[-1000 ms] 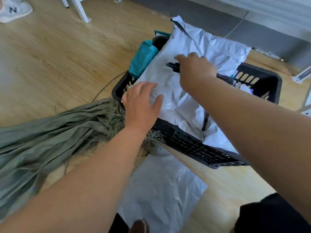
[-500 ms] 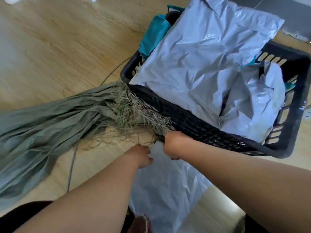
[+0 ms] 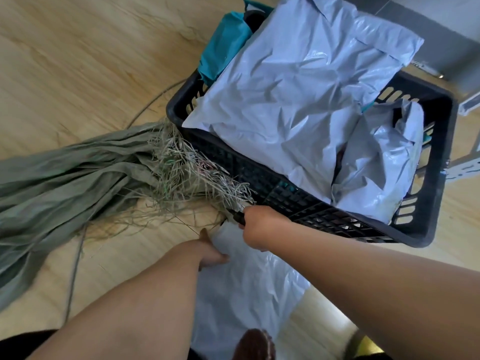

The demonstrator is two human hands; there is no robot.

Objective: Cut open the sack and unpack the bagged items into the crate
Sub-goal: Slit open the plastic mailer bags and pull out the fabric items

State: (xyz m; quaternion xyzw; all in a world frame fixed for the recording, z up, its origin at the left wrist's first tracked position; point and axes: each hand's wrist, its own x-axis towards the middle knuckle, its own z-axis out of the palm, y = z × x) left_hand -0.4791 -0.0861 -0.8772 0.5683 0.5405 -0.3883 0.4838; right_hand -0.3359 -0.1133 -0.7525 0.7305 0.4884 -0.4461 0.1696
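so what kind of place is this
Probably a parcel sorting or storeroom floor, though little of the room shows. A black plastic crate holds grey poly mailer bags, and a cut woven sack lies on the wood-look floor.

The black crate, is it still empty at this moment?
No, the black crate already holds several grey plastic mailer bags, and a teal bag sticks up at its far corner.

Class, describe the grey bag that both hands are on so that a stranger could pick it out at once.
Start at the black crate heaped with grey bags. On the wooden floor just in front of its near wall lies one more grey bag. Unlike the others it is outside the crate, with the left hand and right hand gripping its top edge.
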